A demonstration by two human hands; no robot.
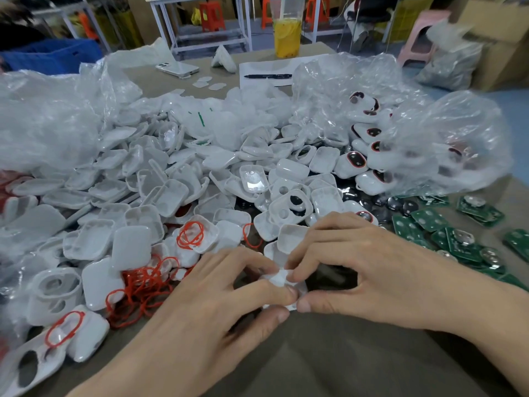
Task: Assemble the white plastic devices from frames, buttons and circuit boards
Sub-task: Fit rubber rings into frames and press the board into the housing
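Observation:
A small white plastic device (282,277) sits between my two hands near the table's front middle, mostly hidden by fingers. My left hand (229,287) pinches its left side with thumb and curled fingers. My right hand (343,265) grips its right side, thumb underneath. Behind them spreads a big heap of white plastic frames (160,190). Green circuit boards (446,230) lie at the right, with dark round buttons (400,206) beside them. Assembled white devices with dark red-rimmed buttons (357,161) pile up at the back right, partly under a bag.
Red elastic loops (143,285) tangle at the front left. Crumpled clear plastic bags (446,138) cover the back and right. A phone (177,68), a pen (267,76) on paper and a cup of yellow drink (287,32) stand at the far edge.

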